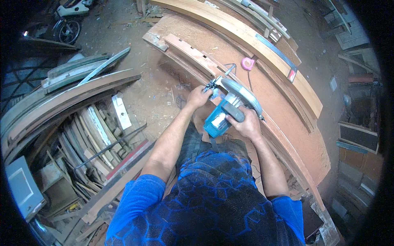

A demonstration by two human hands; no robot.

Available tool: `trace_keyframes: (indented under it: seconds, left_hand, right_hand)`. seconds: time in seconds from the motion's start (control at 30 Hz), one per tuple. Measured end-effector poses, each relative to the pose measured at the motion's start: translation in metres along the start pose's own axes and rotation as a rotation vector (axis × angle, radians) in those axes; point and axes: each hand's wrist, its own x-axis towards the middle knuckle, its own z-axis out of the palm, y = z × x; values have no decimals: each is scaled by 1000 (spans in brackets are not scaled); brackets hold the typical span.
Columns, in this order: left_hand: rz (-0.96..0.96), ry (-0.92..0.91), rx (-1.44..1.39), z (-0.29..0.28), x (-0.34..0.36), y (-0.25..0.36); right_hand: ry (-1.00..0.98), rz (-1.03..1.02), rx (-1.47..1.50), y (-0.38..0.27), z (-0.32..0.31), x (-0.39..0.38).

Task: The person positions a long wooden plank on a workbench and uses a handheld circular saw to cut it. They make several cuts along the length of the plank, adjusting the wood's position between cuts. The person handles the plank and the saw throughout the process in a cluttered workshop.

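A teal circular saw (223, 117) with a silver blade guard sits at the near edge of a sawdust-covered workbench (283, 102). My right hand (247, 123) is wrapped round its rear handle. At the saw's front, my left hand (198, 97) is closed by the dark fittings of its base; what exactly the fingers grip is partly hidden. Ahead of the saw lies a long reddish board (191, 51) with dark notches along its edge. A thin metal rod with a bent end (230, 69) stands out beside the guard. The blade itself is hidden.
On the bench are a pink tape measure (247, 63), a long pale plank (230, 25) and a blue straightedge (276, 52). Planks (69, 98) and offcuts are piled at the left. A motorbike (69, 28) stands far left; panels (358, 137) lean at the right.
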Motion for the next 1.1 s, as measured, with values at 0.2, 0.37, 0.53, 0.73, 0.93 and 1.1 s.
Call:
trace_keyframes:
  seconds: [0.2, 0.37, 0.53, 0.73, 0.93, 1.1]
  left_hand:
    - [3, 21, -88, -24, 34, -30]
    - [-4, 13, -107, -48, 56, -43]
    - [8, 40, -131, -84, 80, -55]
    - [-30, 44, -132, -117, 96, -58]
    - [-36, 20, -189, -145, 118, -68]
    - [3, 25, -252, -171, 137, -81]
  right_hand:
    - [-26, -15, -10, -23, 14, 35]
    - [3, -50, -25, -39, 30, 60]
    - [-29, -50, 2, -63, 46, 98]
    - [-36, -31, 6, -93, 56, 127]
    - [-67, 28, 51, -114, 70, 153]
    - [-86, 33, 57, -135, 82, 179]
